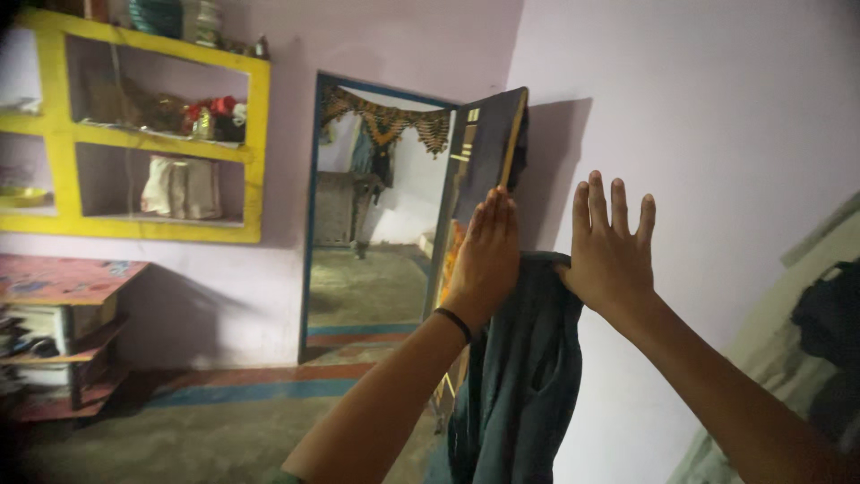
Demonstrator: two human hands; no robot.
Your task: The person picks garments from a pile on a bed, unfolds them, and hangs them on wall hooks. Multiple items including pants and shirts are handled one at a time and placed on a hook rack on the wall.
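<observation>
Dark teal cloth garment (520,376) hangs against the pale lilac wall (699,108), pinned under the right hand (609,255), whose grip is flat and open. The left hand (486,255), fingers straight, rests beside it near the open dark door (484,152). Hanging looks unfinished.

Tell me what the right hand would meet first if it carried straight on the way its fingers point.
Probably nothing nearby: the right hand points up along the bare pink wall, free as far as the picture shows, though depth is unclear.
</observation>
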